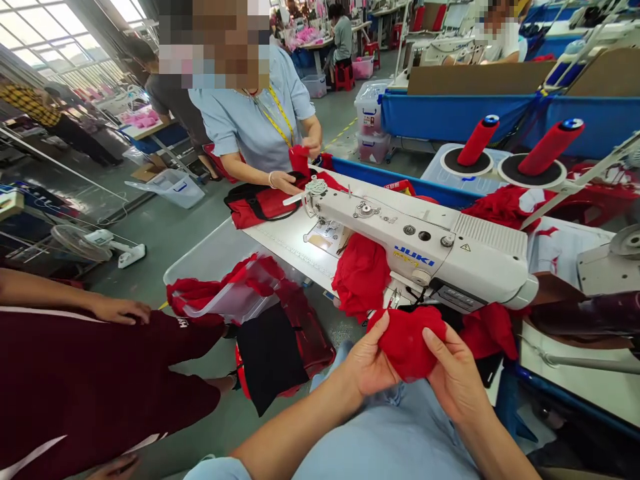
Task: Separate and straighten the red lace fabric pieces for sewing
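Observation:
My left hand [373, 357] grips the left edge of a piece of red fabric [410, 343], its thumb on top. On the right edge of the same fabric, my right hand [453, 363] is closed, thumb pressed on the cloth. The fabric is spread between both hands above my lap. Just beyond it stands a white sewing machine [425, 247], with a bunched red cloth pile [363, 273] lying against its near side on the white table [295, 243].
Across the table a person in a light blue shirt [250, 127] handles red cloth. Another person in dark red clothes [90, 387] stands at left. A plastic bin [200, 250] with red cloth is beside the table. Red thread cones [477, 141] stand at right.

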Demonstrator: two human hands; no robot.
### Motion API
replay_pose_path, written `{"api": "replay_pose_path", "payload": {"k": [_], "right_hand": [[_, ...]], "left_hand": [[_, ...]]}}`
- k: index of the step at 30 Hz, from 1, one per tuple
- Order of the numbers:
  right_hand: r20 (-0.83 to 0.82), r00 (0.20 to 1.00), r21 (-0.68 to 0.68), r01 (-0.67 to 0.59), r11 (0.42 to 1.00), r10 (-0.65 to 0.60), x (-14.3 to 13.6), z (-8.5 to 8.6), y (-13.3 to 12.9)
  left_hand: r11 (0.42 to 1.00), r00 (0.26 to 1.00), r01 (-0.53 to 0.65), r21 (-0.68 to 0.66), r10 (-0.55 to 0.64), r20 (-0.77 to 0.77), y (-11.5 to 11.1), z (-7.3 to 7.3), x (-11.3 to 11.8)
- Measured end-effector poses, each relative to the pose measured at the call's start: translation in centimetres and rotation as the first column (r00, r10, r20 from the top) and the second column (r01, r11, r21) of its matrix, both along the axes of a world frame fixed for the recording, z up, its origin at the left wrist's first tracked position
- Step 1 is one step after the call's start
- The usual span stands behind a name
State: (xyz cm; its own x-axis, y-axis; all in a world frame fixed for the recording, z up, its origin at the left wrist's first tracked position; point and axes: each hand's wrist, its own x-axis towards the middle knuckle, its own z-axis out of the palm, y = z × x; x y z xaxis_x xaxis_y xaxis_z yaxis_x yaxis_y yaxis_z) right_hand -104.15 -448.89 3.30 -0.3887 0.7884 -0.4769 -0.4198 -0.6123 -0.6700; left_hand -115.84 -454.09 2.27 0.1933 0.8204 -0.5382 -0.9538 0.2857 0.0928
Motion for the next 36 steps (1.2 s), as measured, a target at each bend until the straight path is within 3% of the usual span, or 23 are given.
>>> {"api": "replay_pose_path", "payload": {"k": [3, 6, 12, 17, 23, 31, 36], "right_hand": [[0.007, 1.0, 0.059, -0.002, 0.998, 0.002, 0.1, -0.4, -0.3], [0.045, 0.999, 0.11, -0.019, 0.994, 0.014, 0.1, -1.1, -0.5], [0.037, 0.991, 0.101, -0.134, 0.986, 0.131, 0.0, -1.6, -0.1], [0.023, 0.99, 0.078, -0.142, 0.987, 0.141, -0.1, -1.4, 0.1], [0.102, 0.981, 0.158, -0.18, 0.971, 0.165, -0.4, -2.0, -1.1], [0.114, 0.979, 0.14, -0.183, 0.973, 0.168, -0.2, -2.9, -1.9], [-0.013, 0.958, -0.138, -0.285, 0.949, 0.286, -0.8, -2.5, -2.3]], "left_hand": [[0.988, 0.976, -0.148, -0.045, 0.138, -0.167, 0.3, 0.4, -0.6], [0.949, 0.888, -0.31, -0.062, 0.265, -0.376, 0.6, 0.8, -1.5], [0.906, 0.816, -0.42, -0.054, 0.351, -0.459, -0.1, 0.3, -1.7], [0.887, 0.801, -0.456, -0.069, 0.375, -0.466, -0.5, 0.0, -1.6], [0.892, 0.854, -0.428, -0.144, 0.347, -0.387, -0.4, 0.2, -2.0], [0.899, 0.893, -0.39, -0.199, 0.318, -0.318, -1.1, 0.4, -1.4], [0.892, 0.833, -0.448, -0.061, 0.391, -0.393, -1.5, 1.0, -1.3]]}}
